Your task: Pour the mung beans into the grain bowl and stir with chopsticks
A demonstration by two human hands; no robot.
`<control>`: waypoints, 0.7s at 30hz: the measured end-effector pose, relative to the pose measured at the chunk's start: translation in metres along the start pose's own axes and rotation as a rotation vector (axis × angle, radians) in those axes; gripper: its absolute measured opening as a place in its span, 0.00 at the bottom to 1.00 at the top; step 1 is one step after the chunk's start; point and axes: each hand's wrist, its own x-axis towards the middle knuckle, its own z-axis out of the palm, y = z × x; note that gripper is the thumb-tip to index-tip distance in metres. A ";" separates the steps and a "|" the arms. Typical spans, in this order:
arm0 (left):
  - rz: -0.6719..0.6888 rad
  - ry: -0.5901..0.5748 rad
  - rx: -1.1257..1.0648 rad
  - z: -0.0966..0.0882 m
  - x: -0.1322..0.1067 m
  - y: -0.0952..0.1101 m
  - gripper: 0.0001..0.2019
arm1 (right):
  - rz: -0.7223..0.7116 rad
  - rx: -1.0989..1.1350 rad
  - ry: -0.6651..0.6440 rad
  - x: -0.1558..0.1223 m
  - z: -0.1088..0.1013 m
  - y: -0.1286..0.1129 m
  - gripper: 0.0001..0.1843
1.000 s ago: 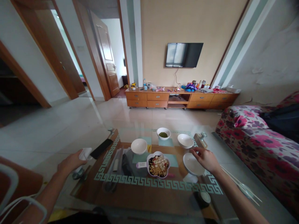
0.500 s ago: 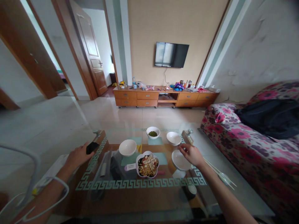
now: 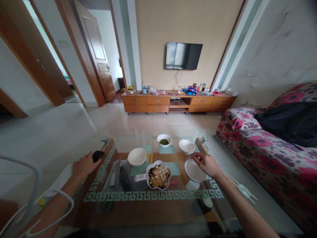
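Observation:
My left hand (image 3: 84, 165) is at the table's left edge, its fingers and thumb closed around a small black object (image 3: 98, 156) whose kind I cannot make out. On the right, my right hand (image 3: 208, 163) hovers by the rim of a white bowl (image 3: 192, 172), fingers curled together; whatever may be in them is hidden. Between the hands lies a flower-shaped dish with a labelled handle (image 3: 141, 178), filled with mixed beans and nuts (image 3: 158, 177). A white bowl (image 3: 137, 157) stands left of it. Farther back are a bowl of green beans (image 3: 164, 141) and another white bowl (image 3: 187, 147).
The glass table (image 3: 153, 195) has a patterned border, with items visible beneath it. Thin sticks (image 3: 240, 186) lie at the right. A white cable (image 3: 71, 201) crosses my left forearm. A flowered sofa (image 3: 260, 142) is on the right; a low cabinet (image 3: 158, 104) stands ahead.
The whole view has shifted slightly, so the table things appear a little farther right. Both hands keep nearly the same places and poses by the table things.

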 end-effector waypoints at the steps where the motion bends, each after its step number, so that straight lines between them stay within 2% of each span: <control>1: -0.005 0.008 -0.004 0.001 0.001 0.001 0.37 | 0.006 -0.008 -0.001 0.000 -0.001 -0.001 0.21; 10: -0.062 -0.011 -0.023 -0.004 0.006 0.009 0.44 | 0.029 -0.009 0.009 0.000 -0.009 -0.006 0.22; 15: -0.099 -0.020 -0.046 -0.004 0.007 0.010 0.48 | 0.046 -0.020 0.020 0.001 -0.010 -0.005 0.19; 21: -0.070 0.004 -0.008 -0.001 0.002 0.009 0.45 | 0.044 -0.034 0.015 0.002 -0.006 0.000 0.14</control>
